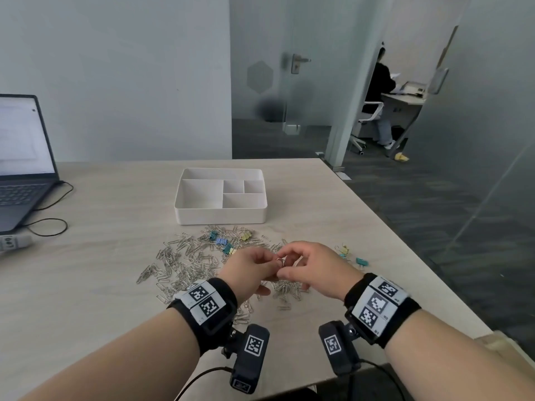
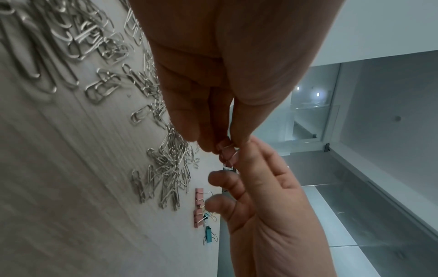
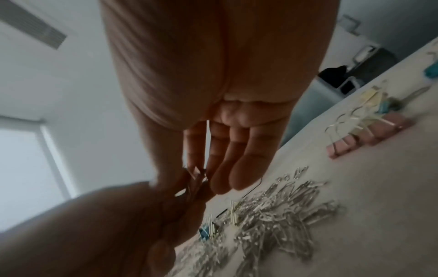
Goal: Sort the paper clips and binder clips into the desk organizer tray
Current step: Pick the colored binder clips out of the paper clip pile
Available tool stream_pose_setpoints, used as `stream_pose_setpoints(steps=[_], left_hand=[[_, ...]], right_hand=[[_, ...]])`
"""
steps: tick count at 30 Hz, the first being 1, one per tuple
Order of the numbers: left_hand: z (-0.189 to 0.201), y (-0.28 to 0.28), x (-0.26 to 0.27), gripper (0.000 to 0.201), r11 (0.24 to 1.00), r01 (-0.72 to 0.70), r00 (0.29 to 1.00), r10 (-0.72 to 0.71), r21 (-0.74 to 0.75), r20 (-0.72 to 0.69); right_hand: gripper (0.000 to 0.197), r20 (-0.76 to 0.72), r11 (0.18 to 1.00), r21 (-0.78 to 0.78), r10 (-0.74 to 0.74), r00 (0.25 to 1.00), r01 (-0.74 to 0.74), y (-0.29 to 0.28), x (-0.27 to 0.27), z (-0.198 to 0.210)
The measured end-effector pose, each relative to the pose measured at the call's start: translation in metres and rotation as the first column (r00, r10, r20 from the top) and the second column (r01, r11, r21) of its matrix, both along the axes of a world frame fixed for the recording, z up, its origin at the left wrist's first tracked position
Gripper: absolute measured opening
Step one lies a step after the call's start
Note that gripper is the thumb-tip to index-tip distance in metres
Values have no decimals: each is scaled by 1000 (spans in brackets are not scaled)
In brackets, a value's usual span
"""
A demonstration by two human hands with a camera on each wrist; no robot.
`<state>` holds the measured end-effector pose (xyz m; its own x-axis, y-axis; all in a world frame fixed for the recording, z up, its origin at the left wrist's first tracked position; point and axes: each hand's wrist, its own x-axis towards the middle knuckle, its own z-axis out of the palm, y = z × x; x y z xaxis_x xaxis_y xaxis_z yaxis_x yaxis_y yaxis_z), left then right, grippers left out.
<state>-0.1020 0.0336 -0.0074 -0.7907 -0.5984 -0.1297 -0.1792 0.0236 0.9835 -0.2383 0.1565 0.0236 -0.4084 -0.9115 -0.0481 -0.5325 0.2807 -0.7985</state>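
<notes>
L hand (image 1: pixel 251 266) + R hand (image 1: pixel 311 267) both pinch one pink binder clip (image 2: pixel 225 150) btwn them | light, stiff, slick wire loops – grip its body | paper clips (image 1: pixel 185 264) under yr hands tangle.

bench (image 1: pixel 101 256): pale wood-grain laminate, matt, smooth
desk organizer tray (image 1: pixel 220 218): off-white plastic, matt
paper clips (image 1: pixel 185 261): bare silver wire, shiny metal
binder clips (image 1: pixel 221 241): painted metal bodies in teal, blue and yellow, with bright wire handles
wristbands (image 1: pixel 220 311): black cloth with printed paper-like tags
laptop (image 1: pixel 17 195): dark grey matt casing
</notes>
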Motion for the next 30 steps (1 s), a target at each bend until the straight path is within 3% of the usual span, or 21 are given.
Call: stream_pose_setpoints(steps=[4, 7, 10, 15, 19, 23, 26, 30], left_hand=[[1, -1, 7, 11, 998, 50, 998, -51, 27, 32], [1, -5, 13, 10, 998, 61, 995, -59, -30, 83], [2, -18, 24, 10, 991, 23, 991, -4, -134, 136], [6, -53, 46, 10, 966, -51, 976, 101, -252, 192], [9, -81, 56, 6, 929, -123, 957, 204, -350, 205], [12, -105, 51, 4, 881, -142, 940, 263, -451, 218], [14, -115, 41, 9, 838, -78, 932, 253, -539, 258], [17, -120, 21, 19, 780, 51, 914, 216, -624, 345]], right_hand=[[8, -43, 999, 3, -35, 998, 35, -5, -1, -7], [7, -217, 995, 46, -74, 973, 86, -5, -17, -9], [8, -418, 964, 128, -162, 894, 234, -2, -42, -8], [19, -665, 858, 397, 24, 747, 326, 1, -67, -6], [7, -637, 885, 331, -45, 769, 326, -15, -64, 1], [9, -525, 961, 215, -38, 850, 176, -47, -37, 1], [5, -420, 978, 186, -7, 908, 93, -72, -15, 0], [12, -411, 975, 219, 53, 910, 42, -102, 2, -1]])
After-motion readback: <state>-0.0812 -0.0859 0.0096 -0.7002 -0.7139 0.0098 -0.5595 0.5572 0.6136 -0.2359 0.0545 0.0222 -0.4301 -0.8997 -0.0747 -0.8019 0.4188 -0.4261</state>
